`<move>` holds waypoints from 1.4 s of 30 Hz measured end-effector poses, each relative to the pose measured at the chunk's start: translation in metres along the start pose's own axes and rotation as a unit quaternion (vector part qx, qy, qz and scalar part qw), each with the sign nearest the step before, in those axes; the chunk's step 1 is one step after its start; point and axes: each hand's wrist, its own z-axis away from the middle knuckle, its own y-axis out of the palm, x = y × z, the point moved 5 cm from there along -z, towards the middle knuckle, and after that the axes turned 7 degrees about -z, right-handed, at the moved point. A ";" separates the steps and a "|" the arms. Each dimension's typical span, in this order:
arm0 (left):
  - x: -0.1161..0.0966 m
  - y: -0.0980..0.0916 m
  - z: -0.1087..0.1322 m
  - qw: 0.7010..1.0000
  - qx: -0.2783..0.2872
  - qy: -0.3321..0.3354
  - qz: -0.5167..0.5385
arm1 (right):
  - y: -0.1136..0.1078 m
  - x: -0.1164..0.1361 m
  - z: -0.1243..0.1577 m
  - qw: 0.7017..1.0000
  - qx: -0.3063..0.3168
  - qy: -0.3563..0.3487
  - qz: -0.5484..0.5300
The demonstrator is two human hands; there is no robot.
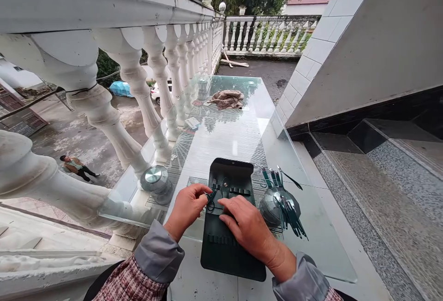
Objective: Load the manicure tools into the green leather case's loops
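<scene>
A dark green tool case (pixel 232 255) lies unfolded on the glass table (pixel 238 130) in front of me, its flap up at the far end. My left hand (pixel 187 209) pinches a small green-handled pair of scissors (pixel 210 198) at the case's left elastic loops. My right hand (pixel 247 229) lies flat on the middle of the case with its fingers pressed down on it. Several green-handled grooming tools (pixel 287 199) lie in a loose pile on the glass just right of the case.
A white stone balustrade (pixel 155 61) runs along the table's left edge. A crumpled brown cloth (pixel 226 99) lies at the table's far end. Metal table mounts (pixel 156 182) sit under the glass. Granite steps (pixel 380 176) rise on the right. A person (pixel 74 166) is down in the yard below.
</scene>
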 end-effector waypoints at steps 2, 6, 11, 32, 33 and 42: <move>0.001 0.005 0.002 0.994 0.040 -0.037 0.091 | 0.001 0.004 -0.001 1.000 -0.011 -0.020 -0.012; -0.002 0.014 0.006 0.974 0.079 -0.055 0.205 | 0.008 0.009 -0.002 0.999 -0.031 -0.035 -0.003; -0.001 0.020 0.007 0.971 0.102 -0.067 0.207 | 0.018 0.009 -0.003 0.998 -0.031 -0.034 0.030; 0.003 0.018 0.001 0.997 0.057 0.016 0.055 | -0.033 0.042 0.013 0.980 -0.096 -0.172 -0.039; 0.004 0.018 0.001 0.997 0.056 0.016 0.048 | -0.043 0.041 0.015 0.976 -0.121 -0.172 -0.051; -0.017 0.026 0.002 0.941 -0.028 0.148 -0.302 | -0.101 -0.035 0.020 0.940 -0.291 -0.001 0.176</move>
